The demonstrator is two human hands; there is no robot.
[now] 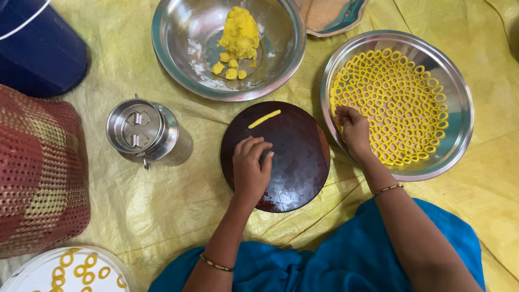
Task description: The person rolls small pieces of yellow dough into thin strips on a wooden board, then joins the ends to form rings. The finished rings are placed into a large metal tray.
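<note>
A left hand (250, 168) rests flat, fingers extended, on a round dark board (294, 173) below a rolled dough strip (264, 119) at twelve o'clock, while the right hand (352, 128), fingers curled, reaches among dough rings (397, 86) in the steel tray (459, 135) at three o'clock.

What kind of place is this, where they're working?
Probably a home floor set up for making snacks by hand. A yellow sheet covers the ground, a steel bowl holds yellow dough, and a steel tray is filled with dough rings beside a round dark board.
</note>
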